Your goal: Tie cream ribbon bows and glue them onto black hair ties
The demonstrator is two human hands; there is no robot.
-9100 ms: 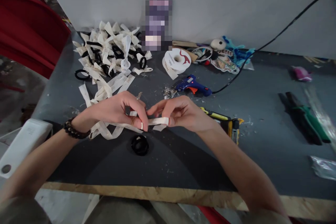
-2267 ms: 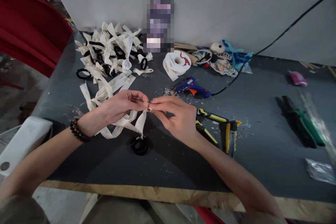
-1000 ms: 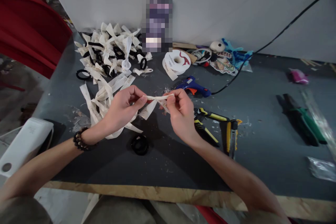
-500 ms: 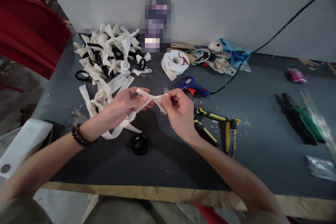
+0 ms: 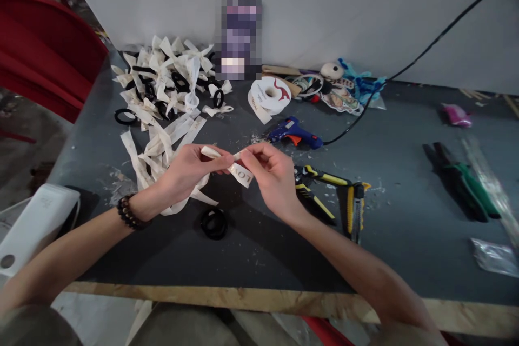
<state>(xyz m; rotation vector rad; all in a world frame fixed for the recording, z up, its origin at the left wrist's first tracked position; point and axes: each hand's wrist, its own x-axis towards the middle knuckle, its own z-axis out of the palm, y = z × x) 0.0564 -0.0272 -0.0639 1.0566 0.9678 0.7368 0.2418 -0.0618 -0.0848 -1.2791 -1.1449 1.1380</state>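
My left hand and my right hand meet above the dark table, both pinched on one short cream ribbon strip with printed letters. The strip is folded and crossed between my fingertips, one end hanging down toward the table. Loose cut ribbon strips lie under and behind my left hand. A black hair tie rests on the table just below my hands.
A heap of finished cream bows on black hair ties sits at the back left, a ribbon spool and blue glue gun behind my hands. Yellow-handled cutters lie right of my right hand, green pliers farther right.
The hands have drawn closer together and lowered a little. The ribbon, stretched flat between them a second ago, is now folded over itself with a lettered end hanging down.
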